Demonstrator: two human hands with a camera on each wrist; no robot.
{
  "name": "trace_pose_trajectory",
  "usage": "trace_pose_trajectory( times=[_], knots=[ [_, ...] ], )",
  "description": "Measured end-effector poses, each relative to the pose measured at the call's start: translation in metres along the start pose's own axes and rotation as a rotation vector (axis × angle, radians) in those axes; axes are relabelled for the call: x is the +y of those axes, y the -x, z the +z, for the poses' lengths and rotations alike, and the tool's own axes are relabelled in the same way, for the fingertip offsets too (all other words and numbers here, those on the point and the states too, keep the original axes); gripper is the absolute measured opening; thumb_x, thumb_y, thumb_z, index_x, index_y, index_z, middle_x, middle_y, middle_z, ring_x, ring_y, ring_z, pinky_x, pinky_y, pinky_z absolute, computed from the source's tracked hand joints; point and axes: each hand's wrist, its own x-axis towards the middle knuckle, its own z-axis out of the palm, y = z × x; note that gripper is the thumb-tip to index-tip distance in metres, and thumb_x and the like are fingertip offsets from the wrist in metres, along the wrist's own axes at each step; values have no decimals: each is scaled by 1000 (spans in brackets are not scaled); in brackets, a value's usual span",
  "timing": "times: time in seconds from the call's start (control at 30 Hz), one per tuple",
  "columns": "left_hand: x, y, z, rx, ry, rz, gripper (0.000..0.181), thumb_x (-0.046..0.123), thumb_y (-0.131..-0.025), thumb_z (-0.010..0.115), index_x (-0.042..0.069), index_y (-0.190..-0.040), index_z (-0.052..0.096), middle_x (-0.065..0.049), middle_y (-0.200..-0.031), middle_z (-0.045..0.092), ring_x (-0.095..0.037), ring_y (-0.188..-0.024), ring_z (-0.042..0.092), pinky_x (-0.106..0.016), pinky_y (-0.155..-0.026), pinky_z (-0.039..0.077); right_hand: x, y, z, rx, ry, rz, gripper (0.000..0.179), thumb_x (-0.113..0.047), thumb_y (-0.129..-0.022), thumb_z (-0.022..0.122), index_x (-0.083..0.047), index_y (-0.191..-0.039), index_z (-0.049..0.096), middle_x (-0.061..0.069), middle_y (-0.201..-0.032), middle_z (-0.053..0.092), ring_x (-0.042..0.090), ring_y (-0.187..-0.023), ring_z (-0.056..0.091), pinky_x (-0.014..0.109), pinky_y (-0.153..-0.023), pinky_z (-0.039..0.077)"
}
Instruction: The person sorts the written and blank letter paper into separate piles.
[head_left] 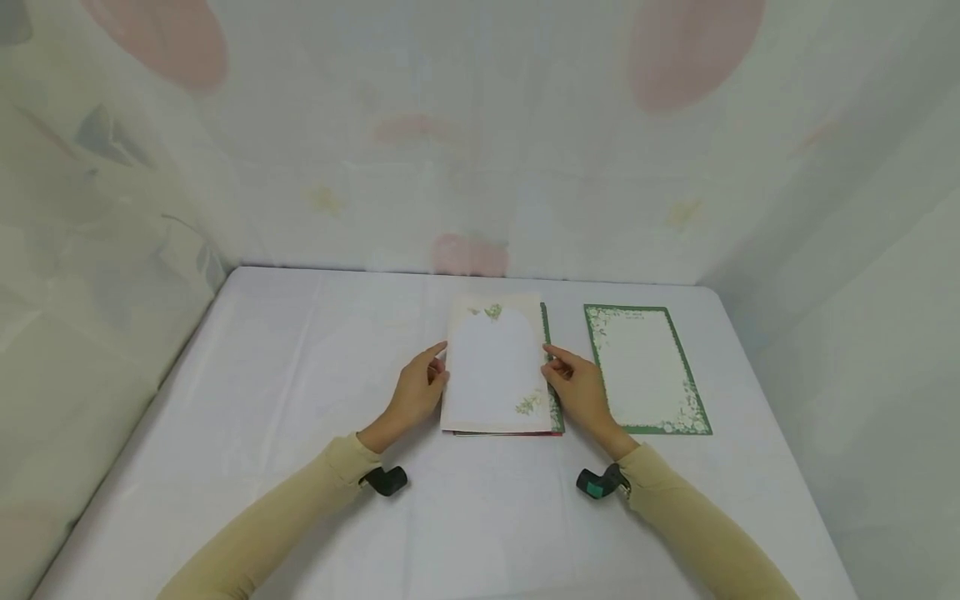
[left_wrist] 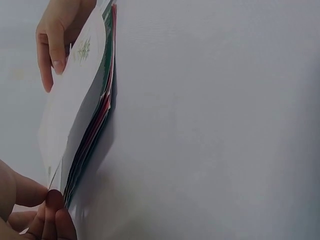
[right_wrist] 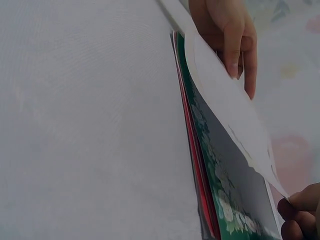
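Observation:
A cream sheet of paper (head_left: 495,367) with a white arched middle and small green sprigs tops a stack in the middle of the table. My left hand (head_left: 417,385) pinches its left edge between thumb and fingers. At the opposite edge, my right hand (head_left: 581,390) pinches the same sheet. In the right wrist view the sheet bows up from a green floral sheet (right_wrist: 222,185) below it. Red and dark edges of more sheets (left_wrist: 95,125) show under that in the left wrist view.
Right of the stack, a separate green-bordered floral sheet (head_left: 648,371) lies flat, close by my right hand. A white cloth covers the table (head_left: 300,375). Patterned curtains (head_left: 480,167) hang behind it and along both sides.

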Motion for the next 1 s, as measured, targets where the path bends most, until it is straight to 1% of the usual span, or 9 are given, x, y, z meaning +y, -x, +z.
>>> trace_pose_trajectory(
  times=[0.1, 0.23, 0.37, 0.47, 0.53, 0.67, 0.83, 1.0],
  knots=[
    [0, 1, -4, 10, 4, 0, 51, 1, -94, 58, 1, -144, 48, -14, -101, 63, -18, -81, 58, -22, -67, 46, -3, -1, 2, -4, -14, 5, 37, -10, -91, 70, -8, -127, 67, 10, -90, 72, 10, -72, 55, 18, -65, 45],
    [0, 1, -9, 12, 8, -19, 52, 3, -95, 58, 4, -146, 47, -14, -103, 64, -19, -83, 58, -22, -68, 46, -6, -3, 7, 4, -52, 9, 37, -8, -90, 70, -8, -128, 67, 12, -91, 72, 8, -74, 55, 17, -67, 45],
    [0, 2, -16, 21, 1, -10, 52, 3, -95, 58, 4, -146, 47, -15, -103, 64, -20, -84, 59, -23, -70, 47, -9, -4, 11, 8, -89, -2, 38, -8, -91, 70, -9, -128, 67, 14, -92, 73, 8, -75, 57, 16, -69, 46],
    [-1, 4, -23, 29, -9, -2, 53, 2, -95, 58, 5, -146, 47, -15, -103, 64, -20, -84, 59, -23, -70, 47, -13, -5, 14, -5, -123, -4, 39, -9, -91, 69, -9, -130, 66, 14, -93, 73, 11, -77, 59, 17, -70, 47],
    [-1, 6, -27, 33, -9, -2, 52, 3, -95, 58, 5, -146, 47, -15, -104, 64, -21, -84, 59, -23, -70, 47, -16, -6, 16, -11, -131, -2, 39, -9, -92, 69, -10, -130, 66, 14, -94, 73, 12, -77, 59, 18, -71, 47],
    [-3, 8, -38, 44, -6, 15, 51, 4, -96, 57, 6, -146, 47, -16, -105, 64, -21, -84, 58, -22, -68, 47, -23, -10, 21, -16, -112, 7, 38, -11, -92, 69, -12, -130, 66, 12, -93, 73, 13, -78, 58, 20, -72, 46],
    [-4, 9, -54, 63, -10, 16, 51, 4, -96, 57, 7, -146, 47, -17, -106, 64, -22, -84, 58, -21, -67, 46, -35, -17, 31, -10, -117, -3, 37, -11, -91, 69, -11, -128, 67, 11, -91, 74, 14, -77, 58, 21, -72, 45],
    [-8, 9, -71, 127, -10, 13, 51, 2, -95, 57, 9, -145, 50, -16, -104, 65, -21, -82, 57, -20, -67, 45, -47, -27, 44, -5, -139, -24, 37, -10, -91, 69, -10, -128, 67, 11, -90, 74, 11, -75, 57, 20, -71, 45]
  ],
)
